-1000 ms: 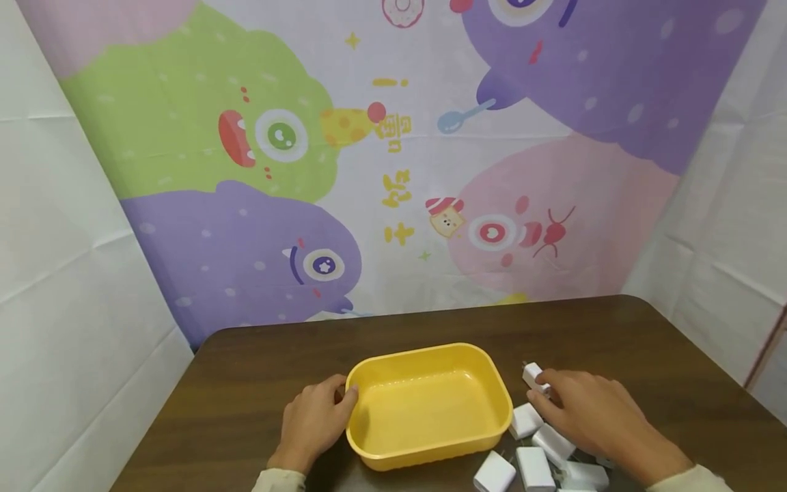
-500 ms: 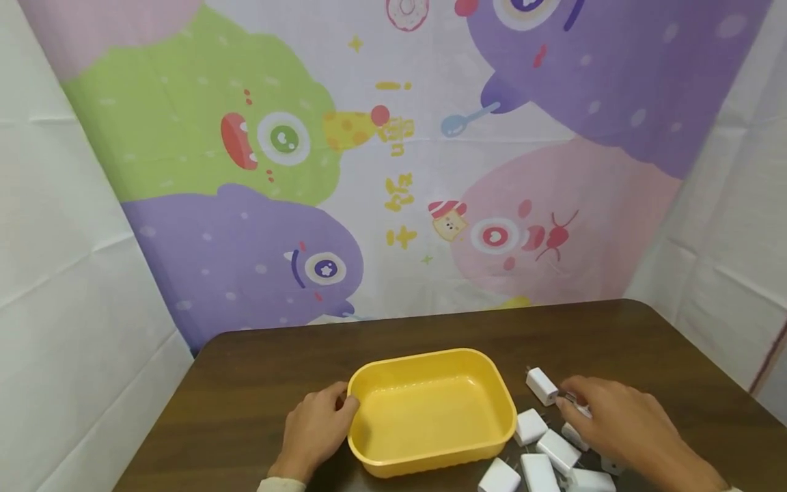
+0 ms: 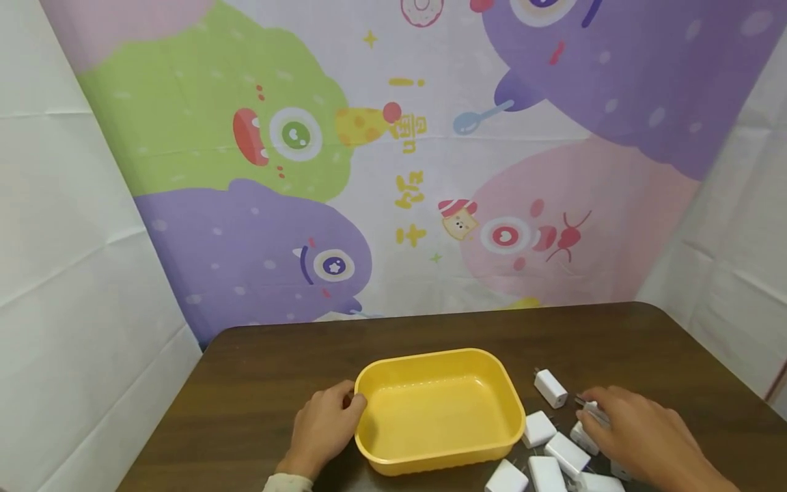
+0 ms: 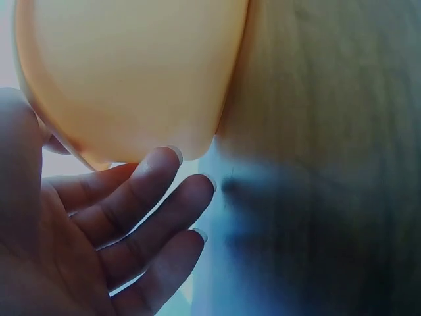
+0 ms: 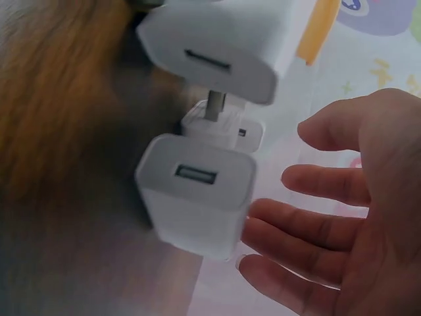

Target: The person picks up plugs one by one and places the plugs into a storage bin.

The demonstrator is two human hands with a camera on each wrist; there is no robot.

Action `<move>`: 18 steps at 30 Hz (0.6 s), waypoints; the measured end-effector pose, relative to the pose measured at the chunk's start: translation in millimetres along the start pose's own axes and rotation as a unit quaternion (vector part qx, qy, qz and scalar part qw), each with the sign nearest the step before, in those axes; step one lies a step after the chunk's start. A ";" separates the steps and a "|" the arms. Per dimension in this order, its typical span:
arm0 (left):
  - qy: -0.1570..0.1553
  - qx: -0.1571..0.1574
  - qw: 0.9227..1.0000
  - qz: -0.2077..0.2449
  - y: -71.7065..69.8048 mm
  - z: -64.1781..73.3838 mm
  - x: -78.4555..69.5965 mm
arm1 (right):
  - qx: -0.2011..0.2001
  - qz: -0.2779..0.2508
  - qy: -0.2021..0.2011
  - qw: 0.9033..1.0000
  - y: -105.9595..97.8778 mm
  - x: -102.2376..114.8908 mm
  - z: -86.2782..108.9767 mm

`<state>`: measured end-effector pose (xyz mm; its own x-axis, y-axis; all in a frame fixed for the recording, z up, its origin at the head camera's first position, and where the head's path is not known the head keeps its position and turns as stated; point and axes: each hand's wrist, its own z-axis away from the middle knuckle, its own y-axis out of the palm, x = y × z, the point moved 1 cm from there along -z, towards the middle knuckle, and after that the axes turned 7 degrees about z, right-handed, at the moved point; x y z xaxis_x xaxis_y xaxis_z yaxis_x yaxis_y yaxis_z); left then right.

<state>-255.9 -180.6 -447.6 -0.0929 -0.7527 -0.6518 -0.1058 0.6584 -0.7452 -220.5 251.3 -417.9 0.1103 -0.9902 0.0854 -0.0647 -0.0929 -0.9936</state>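
My left hand (image 3: 324, 427) grips the left rim of a yellow tray (image 3: 439, 417), thumb over the inside and fingers outside. In the left wrist view the fingers (image 4: 158, 168) curve below the tray's end wall. Nothing lies in the tray. My right hand (image 3: 642, 437) is over white USB wall chargers to the right, with a charger (image 3: 595, 412) between thumb and forefinger in the head view. Its thumb and fingers stand apart in the right wrist view, fingertips beside a charger (image 5: 197, 204). A lone charger (image 3: 550, 388), metal prongs pointing away, lies farther back.
Several more chargers, such as one charger (image 3: 568, 454), crowd together at the tray's right front corner. They lie on a dark wooden table (image 3: 270, 355). Behind it hangs a cartoon-monster cloth (image 3: 393, 164), with white sheets (image 3: 92, 273) at both sides.
My right hand has let go of the lone charger and moved right and nearer to another one. The left hand stays on the tray rim. The head view has shifted slightly.
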 end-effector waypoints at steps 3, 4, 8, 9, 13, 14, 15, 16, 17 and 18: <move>-0.004 0.000 1.000 0.007 0.8 -0.1 -0.2 | 0.000 0.010 -0.002 1.000 2.6 -3.8 0.3; -0.004 0.000 1.000 0.007 0.9 0.1 0.0 | 0.000 0.013 -0.002 1.000 3.5 -5.0 0.5; -0.005 0.000 1.000 0.009 0.9 0.9 0.0 | 0.008 0.017 -0.001 1.000 6.7 -10.0 0.7; -0.006 0.000 1.000 0.010 0.9 1.1 -0.1 | 0.010 0.017 0.001 1.000 7.4 -11.5 0.4; -0.006 0.000 1.000 0.015 0.9 1.0 0.2 | 0.012 0.020 0.008 1.000 11.1 -17.5 -0.9; -0.006 0.000 1.000 0.015 1.0 0.9 0.3 | 0.009 0.022 0.010 1.000 11.8 -19.4 -1.3; -0.005 0.000 1.000 0.016 1.1 0.8 0.5 | 0.009 0.022 0.011 1.000 12.8 -21.4 -1.6; -0.004 0.001 1.000 0.017 1.3 0.7 0.6 | 0.009 0.023 0.013 1.000 13.5 -23.2 -1.9; -0.003 0.002 1.000 0.017 1.5 0.5 0.9 | 0.011 0.024 0.015 1.000 14.2 -25.1 -2.3; -0.003 0.003 1.000 0.017 1.7 0.4 0.9 | 0.014 0.025 0.016 0.999 15.0 -26.9 -2.7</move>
<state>-255.8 -180.2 -449.5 -0.0914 -0.7294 -0.6780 -0.0973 0.6841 -0.7229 -227.1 276.3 -434.9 0.0767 -0.9964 0.0374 -0.0423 -0.0407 -0.9983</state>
